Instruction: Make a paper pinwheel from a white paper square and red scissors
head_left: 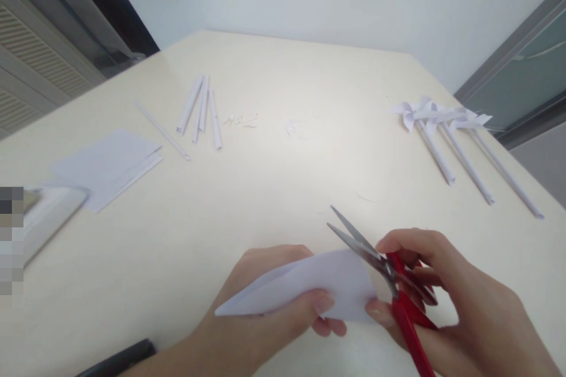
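The left hand (269, 300) pinches the folded paper (305, 288) above the table's (283, 177) near edge; the right hand (446, 294) grips red scissors (384, 271), blades parted. Best keep the fold taut.

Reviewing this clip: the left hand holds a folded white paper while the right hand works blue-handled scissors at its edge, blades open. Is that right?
Not quite. The head view shows the scissors in the right hand have red handles, not blue. The rest stands: the left hand holds the folded white paper, and the blades are open at its edge.
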A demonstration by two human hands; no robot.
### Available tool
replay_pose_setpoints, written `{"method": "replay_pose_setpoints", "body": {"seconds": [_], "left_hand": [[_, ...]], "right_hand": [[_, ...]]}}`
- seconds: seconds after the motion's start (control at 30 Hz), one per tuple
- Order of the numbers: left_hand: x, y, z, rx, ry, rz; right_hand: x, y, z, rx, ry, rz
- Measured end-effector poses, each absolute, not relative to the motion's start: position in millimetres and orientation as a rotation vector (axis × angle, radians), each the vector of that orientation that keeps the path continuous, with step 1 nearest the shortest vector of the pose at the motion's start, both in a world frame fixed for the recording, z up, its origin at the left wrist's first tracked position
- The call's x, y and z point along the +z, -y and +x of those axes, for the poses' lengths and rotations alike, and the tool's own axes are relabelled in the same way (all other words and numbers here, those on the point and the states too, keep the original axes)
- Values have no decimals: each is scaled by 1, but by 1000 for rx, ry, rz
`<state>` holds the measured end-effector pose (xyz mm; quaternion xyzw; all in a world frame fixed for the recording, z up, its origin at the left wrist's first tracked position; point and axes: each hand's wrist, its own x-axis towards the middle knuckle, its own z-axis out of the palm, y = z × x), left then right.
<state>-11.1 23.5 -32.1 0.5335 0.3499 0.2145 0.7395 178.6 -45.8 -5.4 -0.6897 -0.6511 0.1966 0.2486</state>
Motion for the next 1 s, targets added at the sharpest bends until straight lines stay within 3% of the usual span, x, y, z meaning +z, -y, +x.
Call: {"method": "replay_pose_setpoints", "body": {"seconds": [0.3, 1.0], "left_hand": [[-34, -22, -11, 449, -723, 1055], [-23, -28, -16, 445, -753, 1124]], "right_hand": [[-2, 40, 185, 784, 1446, -1892], [-14, 39, 189, 1573, 1212, -1329]]}}
